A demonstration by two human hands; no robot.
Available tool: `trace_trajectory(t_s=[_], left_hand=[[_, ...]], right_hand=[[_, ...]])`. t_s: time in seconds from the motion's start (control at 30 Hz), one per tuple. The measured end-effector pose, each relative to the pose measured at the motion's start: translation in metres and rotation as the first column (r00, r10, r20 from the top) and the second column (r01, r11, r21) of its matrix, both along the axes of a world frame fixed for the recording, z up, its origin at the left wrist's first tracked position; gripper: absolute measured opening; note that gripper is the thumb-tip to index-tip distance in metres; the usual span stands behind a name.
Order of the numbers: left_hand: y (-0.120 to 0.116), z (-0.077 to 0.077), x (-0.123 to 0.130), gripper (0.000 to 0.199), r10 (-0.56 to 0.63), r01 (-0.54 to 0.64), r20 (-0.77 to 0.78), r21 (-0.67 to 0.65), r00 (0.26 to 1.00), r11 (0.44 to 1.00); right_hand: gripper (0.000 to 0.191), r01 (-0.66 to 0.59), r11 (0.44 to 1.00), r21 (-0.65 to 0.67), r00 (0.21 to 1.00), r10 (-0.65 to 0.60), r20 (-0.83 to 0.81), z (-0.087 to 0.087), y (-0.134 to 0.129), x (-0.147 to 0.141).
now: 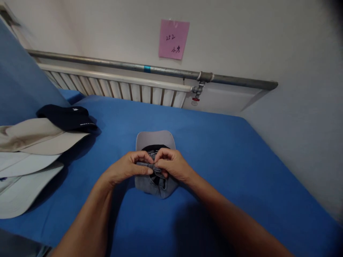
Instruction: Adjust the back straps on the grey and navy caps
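A grey baseball cap [158,189] lies on the blue surface with its light grey brim [155,138] pointing away from me and its dark inside partly showing. Both hands are at the back strap [157,168], across the opening of the cap. My left hand [135,163] pinches the strap from the left, thumb below and fingers curled above. From the right, my right hand [171,161] is closed on the strap, its fingertips almost meeting those of the left. The fingers hide the strap's fastening in part.
Several caps lie at the left: a navy cap [65,116], a beige cap [40,134] and pale ones [29,191]. Behind the blue covered surface [214,153] are a white radiator [123,89], a metal pipe [107,63] and a red valve [195,99]. A pink note [174,39] hangs on the wall.
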State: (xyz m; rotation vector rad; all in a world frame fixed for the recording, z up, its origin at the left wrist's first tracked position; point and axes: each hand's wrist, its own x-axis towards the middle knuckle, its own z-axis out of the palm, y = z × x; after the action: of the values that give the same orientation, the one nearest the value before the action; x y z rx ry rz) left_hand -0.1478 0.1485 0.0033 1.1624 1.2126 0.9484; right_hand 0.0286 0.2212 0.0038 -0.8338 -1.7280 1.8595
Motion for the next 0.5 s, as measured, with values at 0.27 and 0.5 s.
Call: trace_trajectory(t_s=[0.27,0.5], left_hand=[[0.0005,0.0040,0.0038,0.021,-0.015,0.015,-0.014,0.004,1.000,1.000],[-0.0004,0.0035,0.0027,0.021,-0.013,0.014,-0.044,0.010,0.999,1.000]], right_hand=[[0.011,-0.088,0.995,-0.046,0.996,0.088,0.013,0.0013,0.0039,0.0039],[0.013,-0.030,0.996,-0.085,0.999,0.026,-0.044,0.0055,0.0027,0.0035]])
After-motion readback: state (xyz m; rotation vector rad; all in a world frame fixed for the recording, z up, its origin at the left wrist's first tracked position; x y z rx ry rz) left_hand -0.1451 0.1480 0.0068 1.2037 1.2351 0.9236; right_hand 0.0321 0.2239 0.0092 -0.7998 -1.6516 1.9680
